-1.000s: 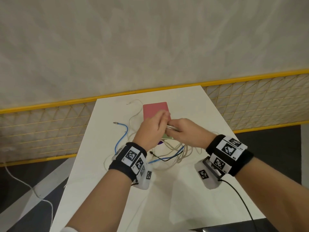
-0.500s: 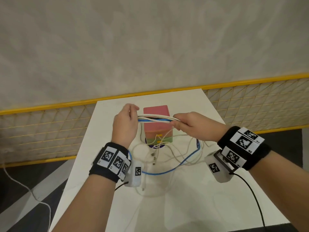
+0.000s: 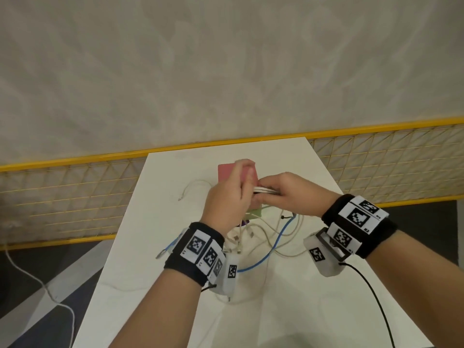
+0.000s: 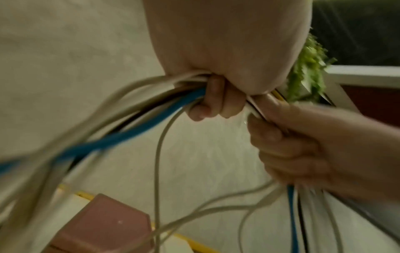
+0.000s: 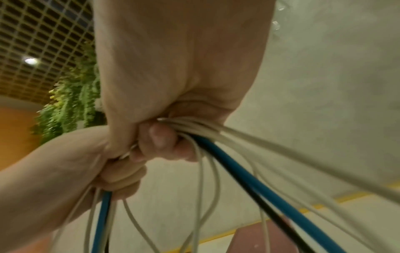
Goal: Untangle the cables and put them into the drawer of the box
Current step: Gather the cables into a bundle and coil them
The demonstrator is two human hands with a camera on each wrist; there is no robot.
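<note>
Both hands hold one bundle of cables in the air above the white table. My left hand grips the bundle's left part in a fist, and my right hand grips its right part, the two hands almost touching. The bundle has white, blue and black cables. Loose loops and plugs hang from the hands to the table. The box, pink on top with a green layer below, stands right behind and under the hands, mostly hidden.
One white cable end lies on the table left of the box. A blue cable's plug sticks out past the table's left edge. A yellow-framed mesh fence runs behind the table. A white cord lies on the floor at left.
Half a second ago my hands held the bundle stretched apart over the box; the left hand has now moved right, so the hands are close together again. A white cable end now lies left of the box.
</note>
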